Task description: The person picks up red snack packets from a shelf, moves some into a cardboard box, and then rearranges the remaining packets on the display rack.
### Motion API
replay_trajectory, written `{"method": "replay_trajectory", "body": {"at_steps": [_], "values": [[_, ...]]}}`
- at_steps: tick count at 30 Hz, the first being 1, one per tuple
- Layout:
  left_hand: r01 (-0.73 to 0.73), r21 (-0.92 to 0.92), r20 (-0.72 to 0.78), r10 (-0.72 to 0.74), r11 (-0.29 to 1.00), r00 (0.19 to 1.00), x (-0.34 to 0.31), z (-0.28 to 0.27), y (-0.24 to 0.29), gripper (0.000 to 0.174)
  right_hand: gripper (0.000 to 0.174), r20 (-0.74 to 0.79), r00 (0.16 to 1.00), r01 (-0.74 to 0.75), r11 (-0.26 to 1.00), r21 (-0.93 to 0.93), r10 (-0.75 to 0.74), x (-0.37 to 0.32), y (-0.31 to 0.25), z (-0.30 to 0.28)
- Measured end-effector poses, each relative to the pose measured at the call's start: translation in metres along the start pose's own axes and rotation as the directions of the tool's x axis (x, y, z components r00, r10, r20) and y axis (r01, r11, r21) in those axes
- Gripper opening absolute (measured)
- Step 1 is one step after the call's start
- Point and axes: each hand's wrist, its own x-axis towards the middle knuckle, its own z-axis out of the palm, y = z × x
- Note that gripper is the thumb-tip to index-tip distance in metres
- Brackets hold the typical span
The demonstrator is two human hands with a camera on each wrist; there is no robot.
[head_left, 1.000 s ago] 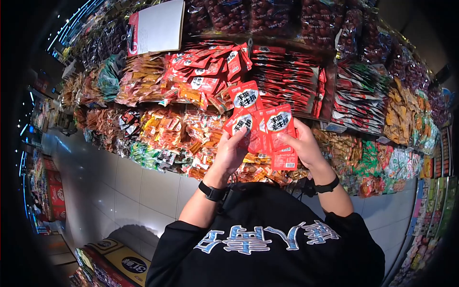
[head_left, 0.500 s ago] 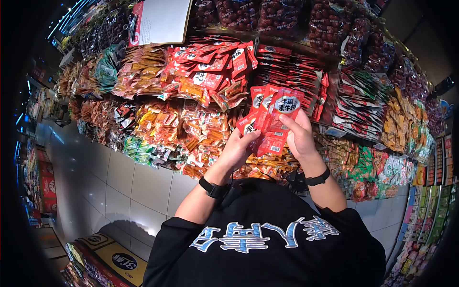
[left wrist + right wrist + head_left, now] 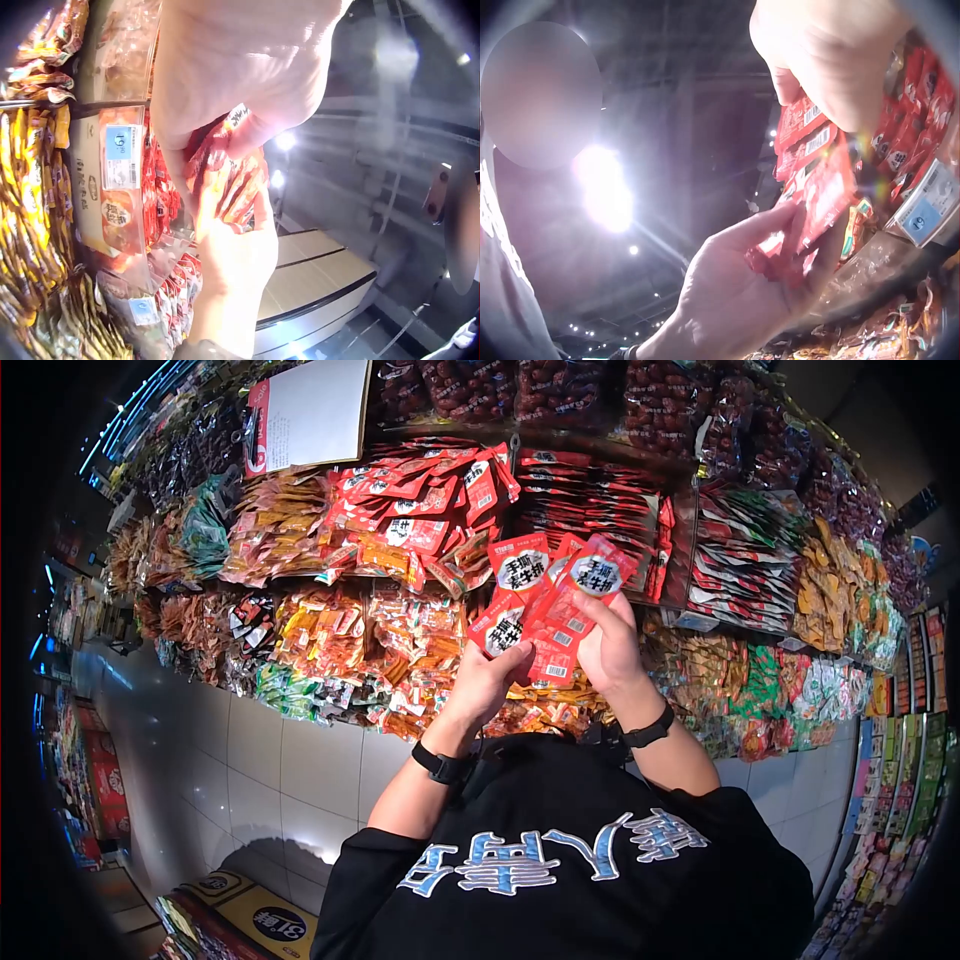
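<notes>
Several flat red packets are fanned out between both hands in the head view. The left hand [image 3: 488,678] pinches a red packet [image 3: 500,622] at the lower left, thumb on top. On the other side the right hand [image 3: 610,645] grips a red packet [image 3: 597,570], its thumb across the front. Another red packet [image 3: 519,563] stands up at the back of the fan. The left wrist view shows the packets [image 3: 244,187] between the two hands, and in the right wrist view their barcodes [image 3: 817,141] show. The fingers behind the packets are largely hidden.
Tiered bins of wrapped snacks surround the hands. Red packets [image 3: 420,495] lie heaped behind, with green and white packets [image 3: 745,560] to the right. A white board [image 3: 312,415] stands at the back left; tiled floor [image 3: 320,760] shows at the lower left.
The packets were held closer together half a second ago and are now fanned wider. Both hands have shifted slightly left in the head view, still holding them.
</notes>
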Motion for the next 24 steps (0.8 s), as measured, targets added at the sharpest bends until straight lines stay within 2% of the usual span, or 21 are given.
{"method": "replay_trajectory", "body": {"at_steps": [4, 5, 8, 9, 12, 13, 14, 16, 19, 20, 21, 22, 23, 24], "values": [[-0.126, -0.067, -0.106, 0.118, 0.99, 0.987, 0.006, 0.004, 0.0, 0.019, 0.026, 0.003, 0.999, 0.047, 0.999, -0.004, -0.047, 0.01, -0.017, -0.006], [-0.118, -0.061, -0.179, 0.106, 0.991, 0.978, 0.005, 0.008, 0.005, 0.019, 0.029, 0.022, 1.0, 0.02, 1.0, -0.011, -0.019, 0.01, -0.023, -0.006], [-0.172, -0.105, -0.153, 0.155, 0.98, 0.976, 0.01, 0.003, 0.007, 0.021, 0.032, 0.066, 0.991, -0.109, 0.983, -0.149, 0.12, 0.004, -0.027, 0.001], [-0.148, -0.095, -0.037, 0.145, 0.984, 0.989, 0.016, -0.022, -0.005, 0.028, 0.034, 0.041, 0.982, -0.172, 0.963, -0.208, 0.185, 0.003, -0.018, -0.007], [-0.232, -0.052, -0.19, 0.219, 0.971, 0.957, 0.018, 0.002, 0.0, 0.034, 0.038, 0.077, 0.971, -0.194, 0.935, -0.296, 0.225, 0.001, 0.007, -0.008], [-0.187, -0.011, -0.192, 0.181, 0.982, 0.965, 0.021, -0.004, -0.001, 0.038, 0.038, 0.076, 0.973, -0.187, 0.936, -0.298, 0.218, -0.001, 0.01, -0.005], [-0.245, -0.072, -0.206, 0.226, 0.967, 0.952, 0.025, -0.004, -0.005, 0.037, 0.037, 0.073, 0.974, -0.182, 0.937, -0.299, 0.212, -0.002, 0.012, -0.002], [-0.252, -0.171, -0.224, 0.212, 0.952, 0.951, 0.025, -0.007, -0.006, 0.037, 0.036, 0.08, 0.973, -0.182, 0.935, -0.306, 0.215, 0.002, 0.009, -0.003], [-0.296, -0.13, -0.222, 0.264, 0.946, 0.939, 0.024, -0.016, -0.007, 0.037, 0.036, 0.097, 0.972, -0.174, 0.929, -0.325, 0.215, 0.011, -0.019, -0.002], [-0.283, -0.14, -0.21, 0.251, 0.949, 0.945, 0.022, -0.015, -0.003, 0.037, 0.036, 0.095, 0.982, -0.115, 0.918, -0.38, 0.163, 0.021, -0.03, -0.01], [-0.271, -0.15, -0.201, 0.239, 0.951, 0.95, 0.019, -0.012, 0.002, 0.038, 0.036, 0.093, 0.994, 0.0, 0.88, -0.475, 0.05, 0.031, -0.044, -0.012], [-0.259, -0.16, -0.192, 0.227, 0.953, 0.955, 0.016, -0.011, 0.006, 0.038, 0.034, 0.117, 0.99, 0.131, 0.777, -0.615, -0.074, 0.047, -0.058, -0.02], [-0.256, -0.165, -0.201, 0.221, 0.953, 0.954, 0.017, -0.02, 0.0, 0.038, 0.031, 0.059, 0.987, 0.151, 0.711, -0.686, -0.152, 0.058, -0.074, -0.016], [-0.25, -0.177, -0.197, 0.215, 0.952, 0.957, 0.015, -0.02, 0.0, 0.038, 0.033, 0.139, 0.944, 0.273, 0.472, -0.838, -0.299, 0.083, -0.083, -0.045]]}}
